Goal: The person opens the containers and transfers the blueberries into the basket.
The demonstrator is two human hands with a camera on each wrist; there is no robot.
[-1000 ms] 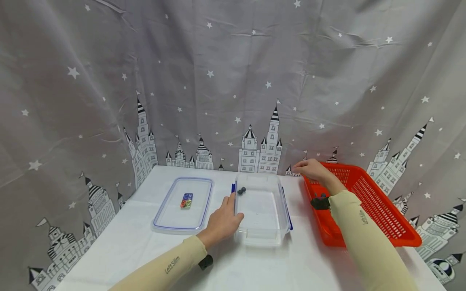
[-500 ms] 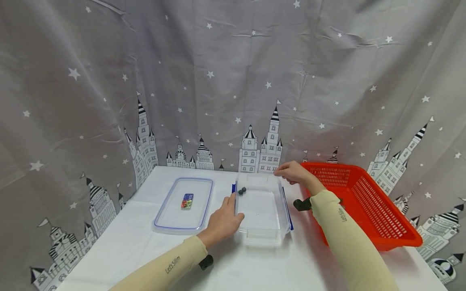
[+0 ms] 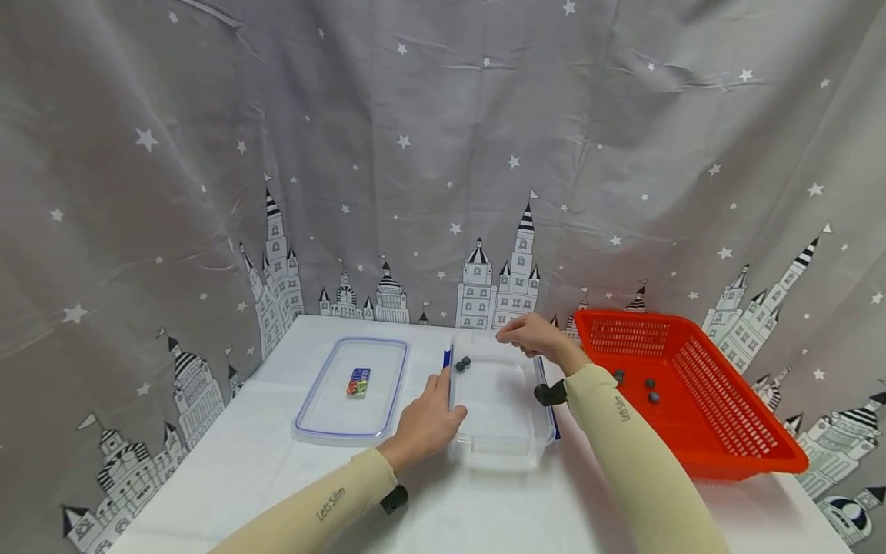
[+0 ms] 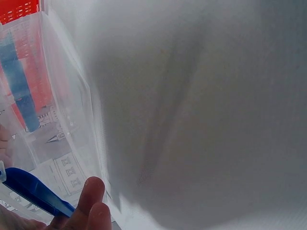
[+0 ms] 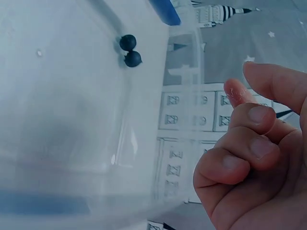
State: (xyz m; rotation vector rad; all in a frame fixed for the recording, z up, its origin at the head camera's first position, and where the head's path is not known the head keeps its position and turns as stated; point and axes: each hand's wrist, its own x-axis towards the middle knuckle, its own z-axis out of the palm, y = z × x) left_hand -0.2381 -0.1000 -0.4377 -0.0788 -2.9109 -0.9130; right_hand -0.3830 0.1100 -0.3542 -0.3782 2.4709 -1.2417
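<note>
A clear plastic box (image 3: pixel 505 440) with blue side clips lies lidless at the middle of the table. Two blueberries (image 3: pixel 463 364) touch each other inside, by its left wall. Against that wall rests my left hand (image 3: pixel 429 415); in the left wrist view its fingertips (image 4: pixel 93 191) are beside a blue clip (image 4: pixel 36 191). Above the box's far right part hovers my right hand (image 3: pixel 536 336). In the right wrist view its other fingers curl while thumb and index tip come close; no object shows between them, though one could be hidden.
Several blueberries (image 3: pixel 651 390) lie in the red plastic basket (image 3: pixel 720 385) at the right, partly behind the right sleeve. A clear lid with a blue seal (image 3: pixel 332 408) and a small colourful label (image 3: pixel 358 382) lies left. A grey castle-print curtain (image 3: pixel 415 192) hangs behind.
My right hand has moved left from over the red basket to above the box. More blueberries in the basket are uncovered. The left hand stays at the box wall.
</note>
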